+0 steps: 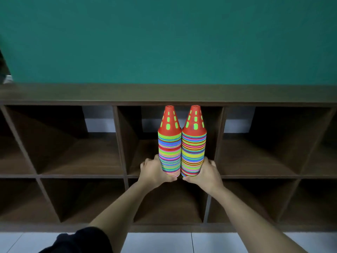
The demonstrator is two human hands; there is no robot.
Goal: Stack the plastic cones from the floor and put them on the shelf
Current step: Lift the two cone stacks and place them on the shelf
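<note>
At the mouth of the middle upper cubby of the shelf (169, 103), two tall stacks of cones are held upright, side by side and touching along their lengths. The left stack (169, 143) is grasped near its base by the left hand (155, 172), whose fingers are wrapped round the outer side and under the bottom rim; the right stack (194, 143) is grasped the same way by the right hand (206, 174). Above the grips both stacks rise nearly to the cubby's top edge, each capped by a red cone with green showing through its slots. Just below the grips lies the front edge of the cubby floor, and whether the bases are already resting on it or are held slightly clear cannot be told, since they are hidden by the hands. Stacking appears finished, as no loose cones are seen on the strip of floor (164, 241) in view, though most of the floor lies outside the picture. What seems left is for the stacks to be pushed deeper into the cubby, set down, and let go.
</note>
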